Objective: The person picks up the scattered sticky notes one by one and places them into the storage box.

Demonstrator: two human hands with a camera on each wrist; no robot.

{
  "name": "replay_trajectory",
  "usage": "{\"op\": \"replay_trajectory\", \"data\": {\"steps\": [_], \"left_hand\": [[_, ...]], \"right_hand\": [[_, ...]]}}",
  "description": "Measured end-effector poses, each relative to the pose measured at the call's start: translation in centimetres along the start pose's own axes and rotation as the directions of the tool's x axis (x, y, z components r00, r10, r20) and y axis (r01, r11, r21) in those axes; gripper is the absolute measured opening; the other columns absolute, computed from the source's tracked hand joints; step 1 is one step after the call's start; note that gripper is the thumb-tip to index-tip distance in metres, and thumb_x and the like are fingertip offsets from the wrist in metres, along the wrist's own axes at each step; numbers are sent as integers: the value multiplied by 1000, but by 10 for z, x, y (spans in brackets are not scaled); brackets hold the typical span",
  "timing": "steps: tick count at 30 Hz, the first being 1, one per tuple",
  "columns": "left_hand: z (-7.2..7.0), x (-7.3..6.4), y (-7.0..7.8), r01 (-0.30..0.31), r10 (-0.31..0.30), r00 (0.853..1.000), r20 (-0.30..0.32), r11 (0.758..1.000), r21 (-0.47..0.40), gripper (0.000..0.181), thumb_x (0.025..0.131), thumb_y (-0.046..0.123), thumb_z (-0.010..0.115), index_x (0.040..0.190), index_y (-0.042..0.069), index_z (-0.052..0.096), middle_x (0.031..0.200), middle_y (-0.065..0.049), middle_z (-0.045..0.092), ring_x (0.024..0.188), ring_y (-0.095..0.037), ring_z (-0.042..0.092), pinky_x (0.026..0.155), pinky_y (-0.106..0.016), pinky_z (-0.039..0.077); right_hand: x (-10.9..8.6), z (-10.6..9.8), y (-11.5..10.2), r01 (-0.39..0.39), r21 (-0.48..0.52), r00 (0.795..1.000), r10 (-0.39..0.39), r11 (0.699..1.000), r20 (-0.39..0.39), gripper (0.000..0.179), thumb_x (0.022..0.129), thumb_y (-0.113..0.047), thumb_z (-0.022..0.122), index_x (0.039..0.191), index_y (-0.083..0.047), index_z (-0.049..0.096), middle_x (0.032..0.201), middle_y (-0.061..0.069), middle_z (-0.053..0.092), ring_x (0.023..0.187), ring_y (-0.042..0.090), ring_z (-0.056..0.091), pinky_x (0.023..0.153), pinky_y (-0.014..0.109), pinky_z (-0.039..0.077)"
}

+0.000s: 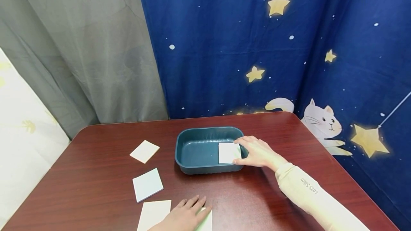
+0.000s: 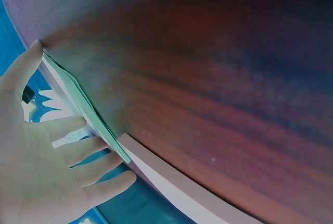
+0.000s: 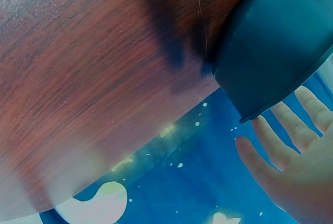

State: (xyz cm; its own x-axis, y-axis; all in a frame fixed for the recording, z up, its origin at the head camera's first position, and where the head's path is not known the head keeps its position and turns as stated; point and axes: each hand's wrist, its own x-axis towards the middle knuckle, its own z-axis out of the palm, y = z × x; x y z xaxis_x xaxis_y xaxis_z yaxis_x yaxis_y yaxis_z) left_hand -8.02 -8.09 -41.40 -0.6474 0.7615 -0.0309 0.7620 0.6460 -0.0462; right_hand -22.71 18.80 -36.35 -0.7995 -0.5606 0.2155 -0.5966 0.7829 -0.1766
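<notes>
My right hand reaches over the right end of a dark teal bin. Its thumb and fingers pinch opposite edges of a square white pad of paper, which overlaps the bin's inside. From the right wrist view, the fingers appear by the bin's rim. Near the table's front, my left hand lies with its fingers spread over a pale green paper pad, partly hidden beneath it. In the left wrist view that green pad shows edge-on, between the thumb and the extended fingers.
Left of the bin lie a cream pad and a pale blue-white pad. Another cream pad lies beside my left hand. The reddish-brown table ends at grey and blue curtains.
</notes>
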Motion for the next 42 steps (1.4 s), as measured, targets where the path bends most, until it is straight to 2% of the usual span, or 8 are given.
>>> {"op": "replay_trajectory", "data": {"steps": [10,13,15,20,23,32,38,42], "left_hand": [[-3,0,5,1,4,997,79,998,-61,62,84,61,36,125,17,48,123,-2,48,110,-19,46,75,-36,45],[-3,-2,6,-29,30,999,41,999,-30,57,84,59,38,124,18,49,117,-2,52,104,-18,50,71,-33,46],[-2,-2,6,-59,59,998,-13,998,18,55,84,57,40,121,18,51,111,-2,54,98,-17,53,68,-30,46],[0,-1,6,-101,114,985,-133,990,102,50,83,55,44,115,17,53,95,2,54,81,-11,53,63,-25,44],[0,-1,6,-109,130,978,-163,985,130,49,82,55,45,113,18,53,89,4,52,74,-10,50,61,-24,43],[-1,-1,7,-98,125,976,-176,983,157,51,81,57,44,112,18,55,82,4,49,67,-10,47,58,-24,41],[-1,-1,6,-91,133,967,-217,977,193,51,82,59,42,110,19,55,80,3,50,64,-10,47,54,-22,39],[-5,0,6,-87,125,971,-206,979,184,51,80,60,43,109,20,57,76,3,51,61,-9,47,50,-21,36]], "right_hand": [[0,-1,-1,0,3,1000,0,1000,0,68,66,-62,62,117,-17,56,116,3,53,106,23,46,80,47,39],[-1,-1,-1,2,-1,1000,-2,1000,-1,68,66,-62,62,116,-17,56,116,3,53,105,22,46,80,46,39],[-1,-1,-1,3,-4,1000,-3,1000,-1,68,66,-62,61,116,-17,56,116,3,53,105,22,47,80,46,40],[-1,-1,-1,5,-2,1000,-5,1000,-5,67,66,-62,61,116,-17,56,116,3,53,105,22,47,80,46,40],[0,-1,0,6,-2,1000,-6,1000,-5,67,66,-62,61,116,-18,56,116,2,53,105,22,47,80,46,40],[-1,1,0,3,-6,1000,-3,1000,2,68,66,-62,61,117,-17,56,116,2,53,106,22,46,80,46,39],[-1,0,0,5,0,1000,-5,1000,4,67,66,-61,61,117,-17,56,116,3,53,106,23,46,81,47,39],[-1,0,0,7,2,1000,-7,1000,-1,67,67,-62,61,117,-17,57,117,2,53,107,22,45,81,47,39]]}}
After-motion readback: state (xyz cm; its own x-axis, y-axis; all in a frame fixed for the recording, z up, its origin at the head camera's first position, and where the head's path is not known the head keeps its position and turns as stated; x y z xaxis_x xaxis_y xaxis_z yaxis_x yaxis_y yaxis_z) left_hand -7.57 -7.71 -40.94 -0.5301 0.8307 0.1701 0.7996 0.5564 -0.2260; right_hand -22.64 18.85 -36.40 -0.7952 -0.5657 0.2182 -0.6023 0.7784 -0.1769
